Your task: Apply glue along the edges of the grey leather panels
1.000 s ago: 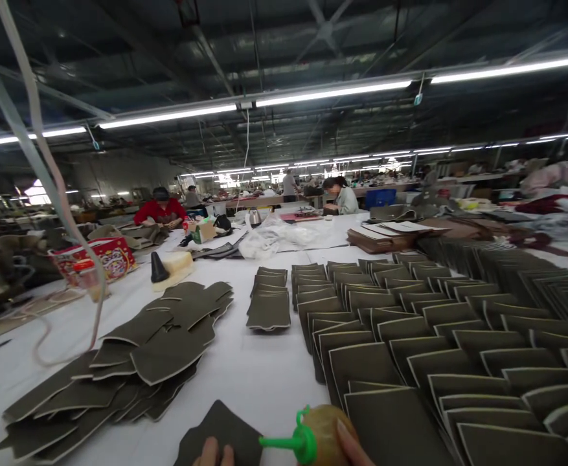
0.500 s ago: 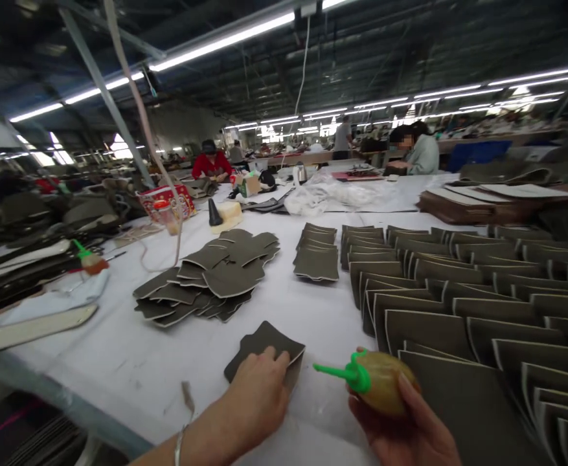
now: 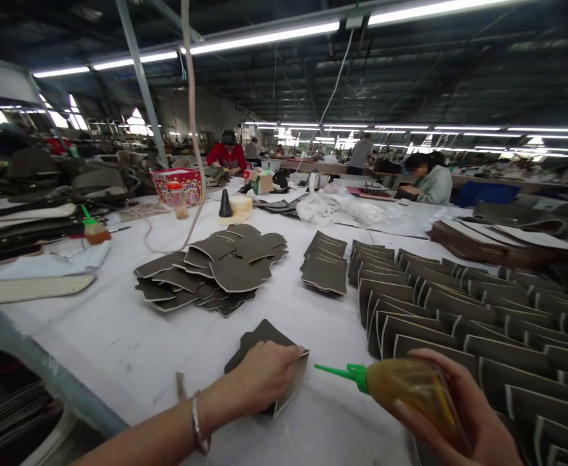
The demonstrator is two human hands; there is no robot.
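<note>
My left hand [image 3: 268, 372], with a bangle on its wrist, is closed over a dark grey-green leather piece [image 3: 247, 340] on the table. Its index finger lies along the right edge, where the piece is folded or lifted to show a paler side. In my right hand [image 3: 475, 404] is a squeeze glue bottle [image 3: 405, 385] of amber liquid with a green nozzle. The bottle is tilted sideways, its tip pointing left, a little apart from the piece's right corner. Beyond my left hand lies a loose heap of similar leather pieces [image 3: 238, 268].
Overlapping rows of leather pieces [image 3: 434, 317] cover the right side, with a short row [image 3: 325, 268] beside them. A second glue bottle [image 3: 95, 230] stands at the left near a pale strip [image 3: 35, 288]. A hose [image 3: 193, 116] hangs down to the table. Several people work farther back.
My left index finger has stretched out along the piece's right edge. My right hand has moved right, and the bottle now shows more side-on. The camera view has shifted.
</note>
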